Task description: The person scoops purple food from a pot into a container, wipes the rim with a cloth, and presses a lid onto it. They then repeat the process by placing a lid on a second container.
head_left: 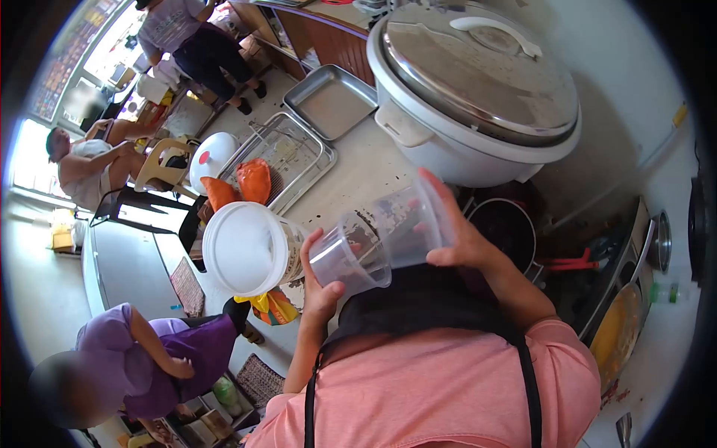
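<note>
My left hand (pixel 321 291) is wrapped round a clear plastic tub (pixel 345 257), its wide rim facing me at a tilt. In my right hand (pixel 467 235) is a second clear plastic tub (pixel 407 228), thumb on the near side and fingers along the far side of the rim. The two tubs are side by side in front of my black apron, overlapping in this view. Just left of my left hand stands a white lidded bucket (pixel 243 246). A large rice cooker (pixel 478 97) with a metal lid is beyond my right hand.
Orange mitts (pixel 254 181) lie by a wire rack tray (pixel 314 168), near a metal pan (pixel 328 104). A dark pot (pixel 502 231) and a yellow-coated pan (pixel 616 332) are at right. A person in purple (pixel 164 358), a seated person (pixel 93 160) and a standing person (pixel 183 37) are at left.
</note>
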Tool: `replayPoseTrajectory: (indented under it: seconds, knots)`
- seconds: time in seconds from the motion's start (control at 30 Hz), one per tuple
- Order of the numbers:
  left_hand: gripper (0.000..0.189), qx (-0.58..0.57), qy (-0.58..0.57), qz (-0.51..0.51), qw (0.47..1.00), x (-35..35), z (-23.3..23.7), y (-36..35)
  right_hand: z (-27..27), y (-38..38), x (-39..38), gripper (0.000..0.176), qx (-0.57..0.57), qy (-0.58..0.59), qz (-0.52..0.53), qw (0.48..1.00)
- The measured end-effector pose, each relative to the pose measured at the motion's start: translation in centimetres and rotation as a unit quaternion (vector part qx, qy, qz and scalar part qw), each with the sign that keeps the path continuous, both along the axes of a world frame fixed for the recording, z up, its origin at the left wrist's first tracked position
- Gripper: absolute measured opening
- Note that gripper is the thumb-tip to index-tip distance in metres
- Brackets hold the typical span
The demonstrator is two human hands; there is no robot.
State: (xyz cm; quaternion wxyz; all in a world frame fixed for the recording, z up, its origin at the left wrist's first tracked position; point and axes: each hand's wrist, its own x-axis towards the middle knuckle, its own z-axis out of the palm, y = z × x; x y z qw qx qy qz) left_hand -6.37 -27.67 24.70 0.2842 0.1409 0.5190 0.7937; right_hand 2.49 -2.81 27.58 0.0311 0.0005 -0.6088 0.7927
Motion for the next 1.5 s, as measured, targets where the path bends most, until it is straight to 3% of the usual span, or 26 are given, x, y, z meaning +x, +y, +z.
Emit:
replayPoseTrajectory:
  seconds: [0.03,0.13,0.17,0.27,0.3,0.37,0.57,0.67,0.77,0.8,0.83,0.87,0.9,0.97,1.03,1.13,1.27,1.37,1.4,1.47,1.5]
  knots:
    - [0.113,0.019,-0.017,0.012,1.0,-0.1,0.5,-0.1,-0.1,0.3,-0.4,0.111,0.04,0.019,-0.031,0.999]
    - [0.105,0.129,-0.075,0.008,0.989,-0.4,-0.5,-1.0,-1.8,1.4,-2.5,0.11,0.338,-0.02,-0.063,0.939]
    - [0.1,0.205,-0.095,-0.044,0.973,-0.6,-1.0,-1.2,-4.3,1.7,-3.9,0.11,0.416,0.056,-0.079,0.904]
    - [0.092,0.315,-0.219,-0.081,0.92,-0.6,-1.5,-0.1,-7.4,0.3,-7.4,0.109,0.559,-0.041,-0.085,0.824]
    - [0.08,0.366,-0.255,-0.11,0.888,-0.7,-2.0,0.0,-8.2,0.0,-8.6,0.109,0.594,-0.067,-0.069,0.799]
    - [0.074,0.361,-0.285,-0.097,0.883,-0.8,-1.8,0.6,-9.5,-0.5,-10.7,0.11,0.658,-0.117,-0.038,0.743]
    - [0.063,0.277,-0.302,-0.045,0.911,-1.5,-0.9,1.0,-11.5,-0.6,-13.7,0.104,0.728,-0.122,-0.03,0.674]
    - [0.059,0.276,-0.302,-0.042,0.912,-1.8,-0.9,1.2,-12.3,-0.2,-12.8,0.097,0.753,0.005,-0.061,0.655]
    - [0.057,0.278,-0.293,-0.042,0.914,-2.3,-1.4,1.4,-9.9,-0.9,-11.1,0.079,0.73,0.061,-0.15,0.664]
    - [0.057,0.276,-0.289,-0.044,0.916,-2.4,-1.6,1.5,-8.9,-1.3,-10.2,0.074,0.55,0.05,-0.139,0.822]
    - [0.057,0.249,-0.276,-0.037,0.928,-2.5,-1.7,1.6,-7.6,-1.7,-9.3,0.07,0.339,0.035,-0.126,0.932]
    - [0.057,0.221,-0.266,-0.038,0.938,-2.5,-1.9,1.9,-6.1,-2.0,-8.0,0.065,0.109,0.02,-0.115,0.987]
    - [0.057,0.191,-0.258,-0.047,0.946,-2.4,-2.1,2.5,-3.9,-3.0,-6.9,0.053,-0.029,-0.001,-0.097,0.995]
    - [0.059,0.101,-0.222,-0.073,0.967,-2.0,-2.2,3.6,-3.8,-4.1,-5.2,0.047,-0.078,-0.059,-0.053,0.994]
    - [0.071,0.052,-0.211,-0.097,0.971,-1.8,-1.8,4.6,-5.2,-3.6,-3.7,0.052,-0.015,-0.031,-0.068,0.997]
    - [0.086,0.185,-0.285,-0.172,0.924,-1.9,-4.4,5.0,-7.5,-2.6,-1.2,0.045,0.03,-0.054,-0.153,0.986]
    - [0.088,-0.015,-0.125,-0.244,0.962,-0.6,-4.0,7.4,-6.3,-1.8,2.3,0.038,0.012,-0.029,-0.216,0.976]
    - [0.084,-0.039,-0.153,-0.267,0.951,0.5,-4.7,8.9,-11.0,2.0,6.9,0.046,-0.033,-0.057,-0.277,0.959]
    - [0.084,-0.056,-0.156,-0.278,0.946,1.0,-4.7,9.4,-14.1,3.5,9.0,0.041,0.03,-0.139,-0.337,0.931]
    - [0.084,-0.091,-0.161,-0.298,0.937,2.1,-4.8,10.1,-23.1,7.8,14.2,0.025,0.373,-0.258,-0.439,0.776]
    - [0.083,-0.103,-0.163,-0.308,0.932,2.6,-5.0,10.4,-27.2,9.9,17.5,0.022,0.447,-0.365,-0.389,0.718]
